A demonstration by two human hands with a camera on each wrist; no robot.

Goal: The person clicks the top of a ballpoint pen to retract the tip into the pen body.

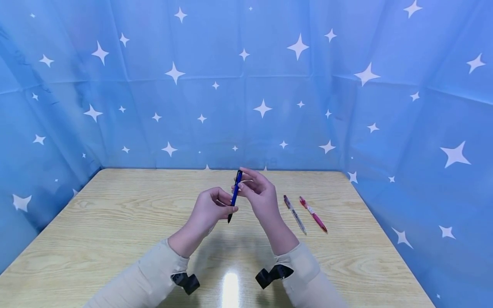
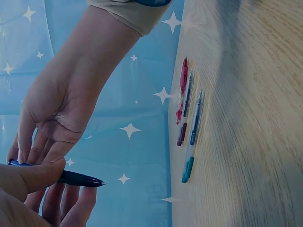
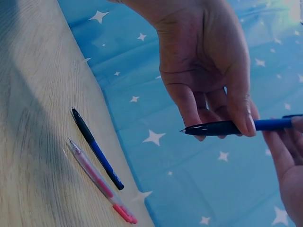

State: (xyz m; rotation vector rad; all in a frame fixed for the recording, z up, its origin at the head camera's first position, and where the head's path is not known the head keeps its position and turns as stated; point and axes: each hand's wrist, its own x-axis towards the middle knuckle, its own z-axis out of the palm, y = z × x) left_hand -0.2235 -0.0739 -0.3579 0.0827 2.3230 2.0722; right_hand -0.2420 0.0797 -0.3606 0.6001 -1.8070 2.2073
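Both hands hold a blue ballpoint pen (image 1: 235, 193) up over the table, its nib pointing down toward me and its clip end at the top. My left hand (image 1: 208, 209) pinches the lower, dark grip part between thumb and fingers. Higher up, my right hand (image 1: 259, 194) has its thumb on the barrel and a fingertip at the clip end. In the right wrist view the nib of the blue ballpoint pen (image 3: 213, 128) sticks out past the left fingers.
Right of the hands lie a clear pen (image 1: 295, 214) and a red pen (image 1: 313, 214). The left wrist view adds a teal-ended pen (image 2: 193, 137). A black-and-blue pen (image 3: 97, 149) and a pink pen (image 3: 100, 182) lie together. A starry blue curtain (image 1: 231, 128) borders the table (image 1: 127, 218).
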